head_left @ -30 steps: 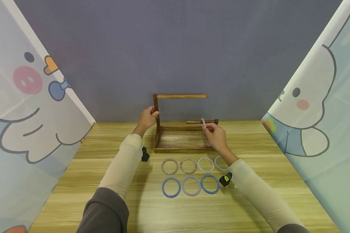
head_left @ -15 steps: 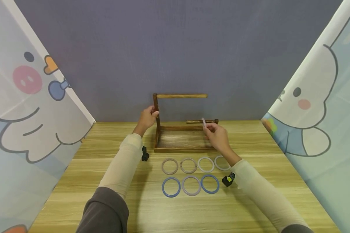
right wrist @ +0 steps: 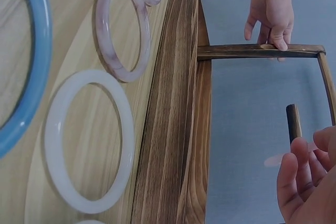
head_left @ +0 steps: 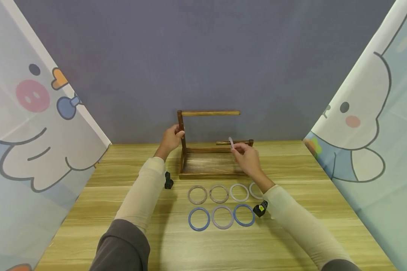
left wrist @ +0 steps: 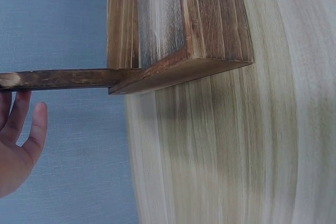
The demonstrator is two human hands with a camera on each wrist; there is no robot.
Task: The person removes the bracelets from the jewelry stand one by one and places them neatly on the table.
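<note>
My left hand grips the left upright post of a dark wooden bangle stand, thumb on one side and fingers on the other. In my right hand, thumb and fingertips pinch a pale pink bangle at the stand's short lower rod. Seen from the right wrist, this bangle shows on both sides of the rod, whose free end sticks out past it. A longer upper rod reaches right from the post, bare.
Two rows of bangles lie before the stand. In the front row, a lavender bangle sits between a blue bangle and another blue one. Behind them are two brownish bangles and two white bangles, the last partly covered by my right forearm. A grey backdrop stands behind.
The right hand and its pale pink bangle have shifted slightly left along the lower rod in the last half second. My left hand stays on the post.
</note>
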